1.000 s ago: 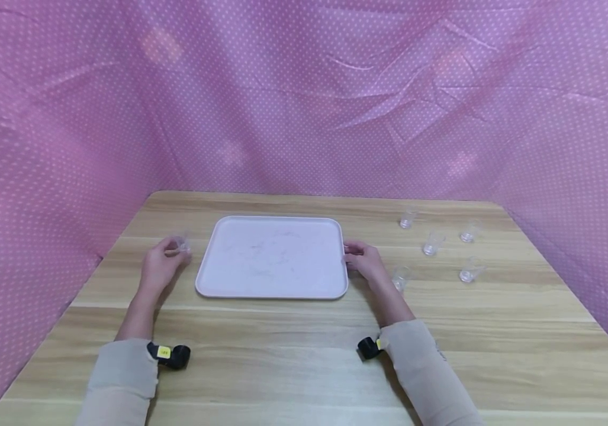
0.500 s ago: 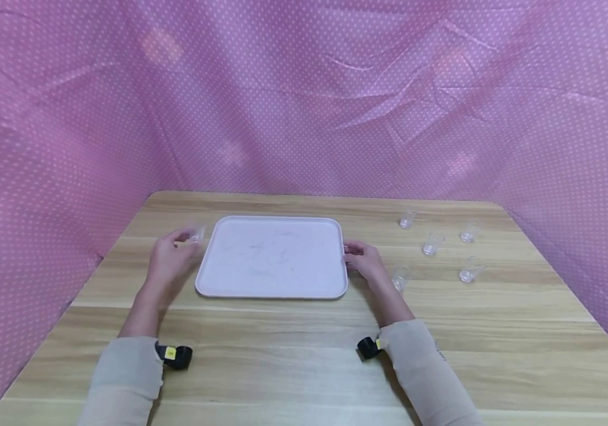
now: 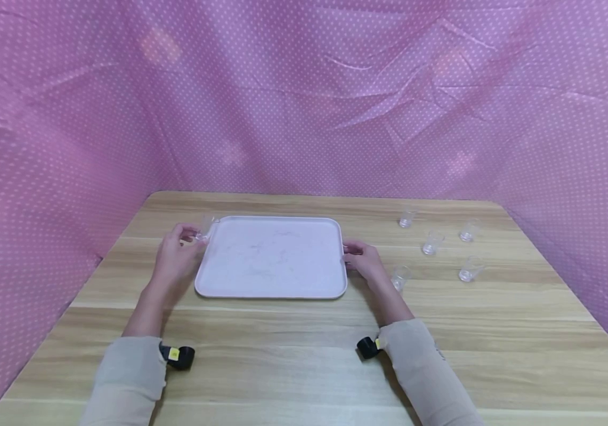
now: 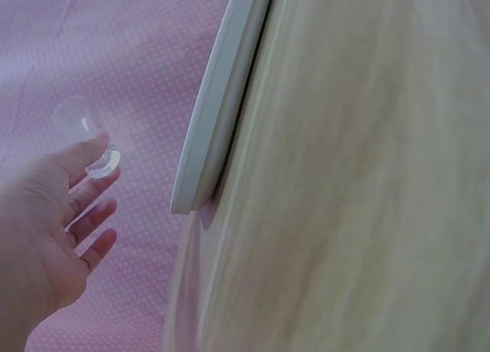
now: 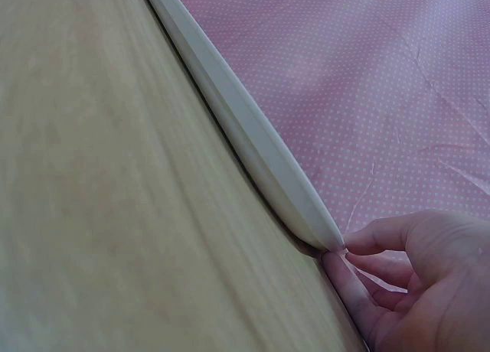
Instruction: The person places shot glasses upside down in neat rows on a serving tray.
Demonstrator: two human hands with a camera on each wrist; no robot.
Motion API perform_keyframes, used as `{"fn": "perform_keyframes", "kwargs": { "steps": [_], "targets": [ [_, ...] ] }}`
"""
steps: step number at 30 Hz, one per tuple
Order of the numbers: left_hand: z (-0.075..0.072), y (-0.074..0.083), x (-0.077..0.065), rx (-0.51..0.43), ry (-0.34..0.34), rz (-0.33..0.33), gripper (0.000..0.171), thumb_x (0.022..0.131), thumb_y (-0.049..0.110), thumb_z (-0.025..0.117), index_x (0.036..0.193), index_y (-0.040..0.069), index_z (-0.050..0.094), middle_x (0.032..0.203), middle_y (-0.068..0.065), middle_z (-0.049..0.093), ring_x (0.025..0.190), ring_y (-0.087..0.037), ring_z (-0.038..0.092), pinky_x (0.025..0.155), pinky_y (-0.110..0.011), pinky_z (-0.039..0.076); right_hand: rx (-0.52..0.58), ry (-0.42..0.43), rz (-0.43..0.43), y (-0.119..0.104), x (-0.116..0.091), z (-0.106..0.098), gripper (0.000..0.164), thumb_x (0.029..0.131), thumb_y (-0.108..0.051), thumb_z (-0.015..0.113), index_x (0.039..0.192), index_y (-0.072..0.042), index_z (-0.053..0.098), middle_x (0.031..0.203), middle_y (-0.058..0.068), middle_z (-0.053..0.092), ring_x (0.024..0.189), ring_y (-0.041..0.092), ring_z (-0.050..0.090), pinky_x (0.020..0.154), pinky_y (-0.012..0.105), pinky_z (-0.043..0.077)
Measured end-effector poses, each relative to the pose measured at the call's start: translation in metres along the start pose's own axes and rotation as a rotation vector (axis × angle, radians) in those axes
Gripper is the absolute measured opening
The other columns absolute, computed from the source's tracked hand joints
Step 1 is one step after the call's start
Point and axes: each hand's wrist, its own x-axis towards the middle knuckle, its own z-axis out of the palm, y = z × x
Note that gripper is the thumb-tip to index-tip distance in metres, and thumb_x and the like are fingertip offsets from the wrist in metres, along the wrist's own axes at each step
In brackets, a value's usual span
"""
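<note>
A small clear shot glass (image 4: 77, 122) is pinched between the thumb and fingers of my left hand (image 3: 176, 254), with the other fingers spread loosely. In the head view this glass is up by the left rim of the white tray (image 3: 272, 257), and the left wrist view has it raised above the tabletop. At the tray's right edge, my right hand (image 3: 364, 260) pinches the rim. Up close in the right wrist view, a finger and the thumb of that hand (image 5: 429, 283) meet at the tray's corner (image 5: 306, 222).
Several clear shot glasses stand on the wooden table (image 3: 282, 361) to the right, among them a far glass (image 3: 406, 220), a middle glass (image 3: 431, 244) and one glass (image 3: 399, 279) close beside my right forearm. A pink dotted curtain (image 3: 304, 100) hangs around the table.
My left hand has carried the shot glass rightward and slightly farther away, from the bare table to the tray's left rim. My right hand and the tray have stayed in place.
</note>
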Motion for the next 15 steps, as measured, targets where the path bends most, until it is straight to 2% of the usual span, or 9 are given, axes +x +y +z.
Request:
{"fn": "perform_keyframes", "kwargs": {
  "steps": [7, 15],
  "targets": [
    [0.0013, 0.0028, -0.0002, 0.015, 0.007, 0.016, 0.041, 0.088, 0.033, 0.061, 0.119, 0.006, 0.054, 0.11, -0.014, 0.052, 0.105, -0.03, 0.042, 0.087, -0.046, 0.034, 0.001, 0.0, -0.005, -0.0001, -0.0005, -0.0005, 0.04, 0.081, 0.008, 0.056, 0.121, 0.008, 0.054, 0.108, 0.022, 0.058, 0.082, 0.018, 0.059, 0.071, 0.028, 0.053],
    [0.0034, 0.0063, 0.0011, 0.057, 0.035, 0.104, 0.038, 0.089, 0.027, 0.061, 0.12, 0.006, 0.06, 0.11, -0.013, 0.054, 0.104, -0.029, 0.043, 0.085, -0.047, 0.035, -0.001, 0.006, -0.018, 0.0007, 0.0008, -0.0004, 0.041, 0.08, 0.008, 0.056, 0.121, 0.009, 0.054, 0.108, 0.023, 0.058, 0.083, 0.019, 0.059, 0.072, 0.028, 0.053]
  ]
}}
